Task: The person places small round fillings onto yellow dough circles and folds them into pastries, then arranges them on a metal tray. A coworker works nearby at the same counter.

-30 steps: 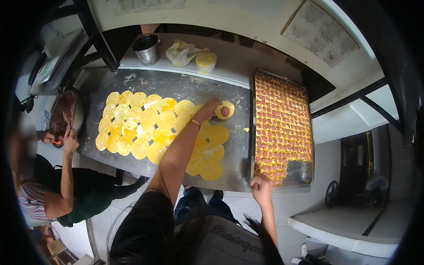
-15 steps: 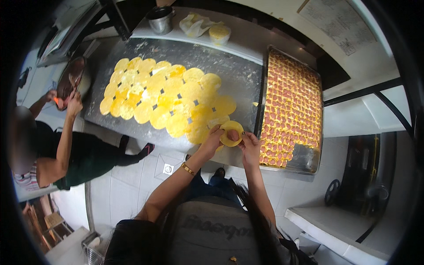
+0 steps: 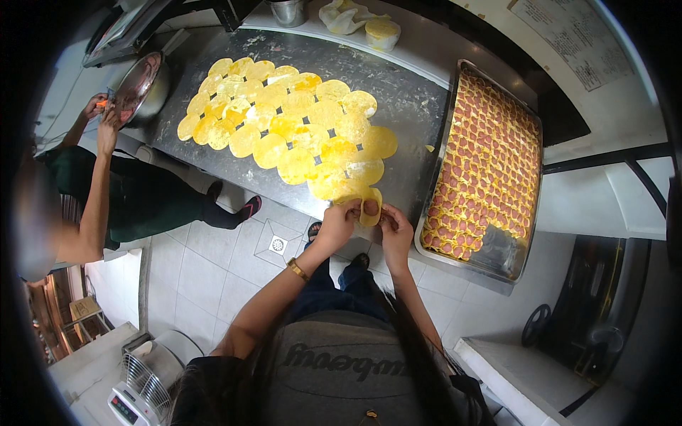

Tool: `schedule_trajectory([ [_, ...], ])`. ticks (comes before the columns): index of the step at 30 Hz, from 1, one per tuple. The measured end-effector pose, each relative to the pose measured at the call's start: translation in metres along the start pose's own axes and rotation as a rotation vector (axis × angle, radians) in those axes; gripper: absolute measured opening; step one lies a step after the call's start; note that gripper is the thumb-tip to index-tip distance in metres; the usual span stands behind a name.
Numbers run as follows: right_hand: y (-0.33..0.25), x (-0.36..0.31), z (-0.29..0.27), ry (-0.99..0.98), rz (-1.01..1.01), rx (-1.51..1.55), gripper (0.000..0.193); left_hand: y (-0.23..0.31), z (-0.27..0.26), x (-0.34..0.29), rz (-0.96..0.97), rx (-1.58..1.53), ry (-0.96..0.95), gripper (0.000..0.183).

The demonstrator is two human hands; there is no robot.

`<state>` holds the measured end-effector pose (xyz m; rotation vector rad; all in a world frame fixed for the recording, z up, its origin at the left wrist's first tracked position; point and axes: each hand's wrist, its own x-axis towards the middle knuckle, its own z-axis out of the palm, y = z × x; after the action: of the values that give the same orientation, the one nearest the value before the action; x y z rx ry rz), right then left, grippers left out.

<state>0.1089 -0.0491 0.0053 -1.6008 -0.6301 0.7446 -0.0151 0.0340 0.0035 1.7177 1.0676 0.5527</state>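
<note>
In front of me, over the table's near edge, my left hand (image 3: 339,223) and my right hand (image 3: 395,226) pinch a round yellow dumpling wrapper (image 3: 369,219). Pink meat filling (image 3: 371,206) lies in its middle, and the two sides of the wrapper are drawn up around it. Overlapping rows of flat yellow wrappers (image 3: 298,133) cover the table just beyond my hands. To the right, a metal tray (image 3: 501,255) is packed with small filled dumplings (image 3: 490,153); a gap shows the bare metal at its near right corner.
At the left a co-worker's hands (image 3: 105,113) work at a metal bowl (image 3: 159,86) of pink filling. Along the back ledge stand a metal pot (image 3: 288,12), a crumpled plastic bag (image 3: 344,15) and a white tub (image 3: 383,35). A scale (image 3: 129,406) sits at lower left.
The wrapper was spread flat and round between my hands; its sides are now folded up around the filling. The whole view has shifted, with the table higher in the picture.
</note>
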Motion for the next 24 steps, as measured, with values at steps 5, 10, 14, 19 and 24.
schedule_trajectory([
  [5,-0.005,0.002,-0.003,-0.057,-0.204,-0.138,0.034,0.008,0.009,-0.003,0.04,-0.119,0.07,0.028],
  [10,-0.001,0.009,-0.009,-0.074,-0.095,0.022,0.025,0.001,0.016,0.0,-0.122,-0.27,0.043,0.017],
  [14,-0.03,0.004,-0.007,-0.109,0.034,0.392,0.024,-0.001,0.018,0.001,-0.205,-0.818,0.047,0.013],
  [19,-0.02,0.009,-0.014,-0.166,-0.155,0.178,0.029,0.026,0.009,-0.009,-0.134,-0.854,0.013,0.016],
  [24,-0.024,0.024,-0.028,-0.208,-0.094,-0.02,0.034,0.057,-0.002,-0.014,-0.108,-0.913,0.111,0.02],
])
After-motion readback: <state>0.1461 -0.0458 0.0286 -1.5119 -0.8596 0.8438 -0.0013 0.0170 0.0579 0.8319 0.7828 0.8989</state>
